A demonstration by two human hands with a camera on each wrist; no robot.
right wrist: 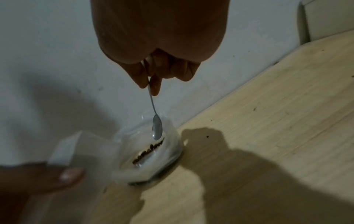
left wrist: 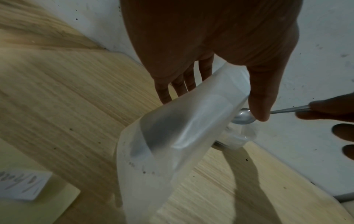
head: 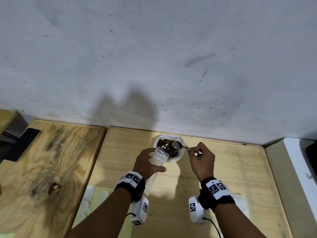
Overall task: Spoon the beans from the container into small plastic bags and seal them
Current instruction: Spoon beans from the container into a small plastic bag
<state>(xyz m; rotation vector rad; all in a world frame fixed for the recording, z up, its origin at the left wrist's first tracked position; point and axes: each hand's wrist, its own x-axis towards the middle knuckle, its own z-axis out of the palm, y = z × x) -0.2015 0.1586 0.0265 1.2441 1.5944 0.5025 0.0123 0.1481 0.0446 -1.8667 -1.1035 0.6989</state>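
Observation:
A clear round container (head: 180, 156) with dark brown beans (head: 165, 146) stands on the light wooden table (head: 223, 169) close to the wall. My left hand (head: 148, 163) grips a small translucent plastic bag (head: 158, 157) just left of the container, its mouth held open toward the beans; the bag (left wrist: 172, 136) hangs down below the hand. My right hand (head: 201, 159) pinches the handle of a metal spoon (head: 177, 145), whose bowl hovers over the beans and looks empty. In the right wrist view the spoon (right wrist: 157, 127) points down into the container (right wrist: 153, 157).
A knotty wooden board (head: 42, 169) lies to the left with a dark phone-like slab (head: 25, 143) at its far corner. A pale green sheet with white pieces (head: 96, 201) lies near the front left. A white appliance (head: 298, 169) borders the table on the right.

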